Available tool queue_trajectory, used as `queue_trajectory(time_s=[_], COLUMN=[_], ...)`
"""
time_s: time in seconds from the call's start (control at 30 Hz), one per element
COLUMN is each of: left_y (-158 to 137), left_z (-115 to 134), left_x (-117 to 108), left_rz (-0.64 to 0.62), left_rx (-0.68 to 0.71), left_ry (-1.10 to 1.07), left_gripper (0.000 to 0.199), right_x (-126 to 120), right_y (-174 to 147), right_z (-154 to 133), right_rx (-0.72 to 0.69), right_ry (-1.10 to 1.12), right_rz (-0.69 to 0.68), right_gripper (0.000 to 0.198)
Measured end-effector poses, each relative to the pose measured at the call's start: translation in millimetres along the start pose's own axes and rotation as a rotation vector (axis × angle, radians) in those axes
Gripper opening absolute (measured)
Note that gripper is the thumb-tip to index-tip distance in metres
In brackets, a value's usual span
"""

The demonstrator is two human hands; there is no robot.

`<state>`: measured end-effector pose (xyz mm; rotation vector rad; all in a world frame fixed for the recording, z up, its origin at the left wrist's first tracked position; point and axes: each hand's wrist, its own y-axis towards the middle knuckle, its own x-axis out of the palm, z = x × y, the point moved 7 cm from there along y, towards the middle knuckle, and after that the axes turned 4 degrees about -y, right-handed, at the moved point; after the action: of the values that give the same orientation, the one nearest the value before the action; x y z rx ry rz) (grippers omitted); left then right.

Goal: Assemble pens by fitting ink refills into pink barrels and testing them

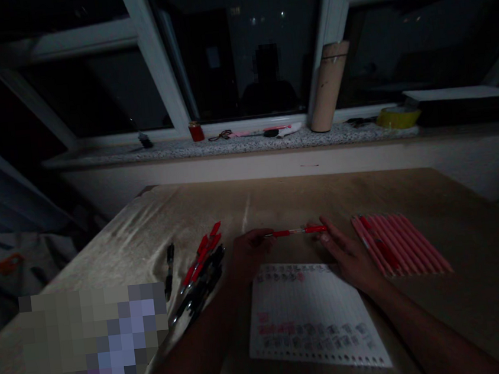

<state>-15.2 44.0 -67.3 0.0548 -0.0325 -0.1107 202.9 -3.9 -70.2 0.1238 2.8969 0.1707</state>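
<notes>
A red pen (pixel 283 233) with a clear middle lies level between my two hands, above the far edge of a lined sheet of paper (pixel 306 306). My left hand (pixel 252 247) pinches its left end. At the other end, my right hand (pixel 343 248) has its thumb and fingers closed around the red part. The sheet has rows of grey and red scribbles and punched holes along its near edge. Left of my left hand lie several red pens (pixel 201 254) and black pens (pixel 202 287). Several pink pencils (pixel 409 244) rest side by side to the right.
One black pen (pixel 169 270) lies apart on the left of the table (pixel 304 196). The windowsill (pixel 161 153) behind holds a small red jar (pixel 196 131), a tall tan cylinder (pixel 330 86), yellow tape (pixel 398 118) and a dark box (pixel 468 105). A blurred patch covers the near left.
</notes>
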Motion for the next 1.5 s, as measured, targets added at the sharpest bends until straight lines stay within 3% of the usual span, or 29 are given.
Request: queue_trajectory(time_s=[0.17,0.6,1.0,1.2,1.5], left_y=[-2.0,-0.1,3.0,3.5,3.7], left_z=[1.5,-1.0,0.5,-3.6,-6.8], left_x=[1.5,0.0,1.0,-2.7,-5.0], left_rz=[-0.008,-0.021,-0.057,-0.018,-0.005], left_rx=[-0.016,-0.041,-0.017,-0.028,-0.023], left_ry=[-0.009,-0.043,-0.041,-0.068,-0.015], left_gripper=[0.031,0.03,0.033,0.037,0.035], right_x=[-9.2,1.2,-15.7,-16.7,-13.0], right_y=[2.2,-2.0,4.3,4.2,-1.7], right_z=[12.3,-2.7,11.5,16.4,4.4], right_rx=[0.048,-0.055,0.056,0.09,0.048], right_ry=[-0.003,0.0,-0.007,0.067,-0.104], right_rz=[0.047,-0.096,0.134,0.167,0.15], right_gripper=[0.063,0.064,0.049,0.05,0.058])
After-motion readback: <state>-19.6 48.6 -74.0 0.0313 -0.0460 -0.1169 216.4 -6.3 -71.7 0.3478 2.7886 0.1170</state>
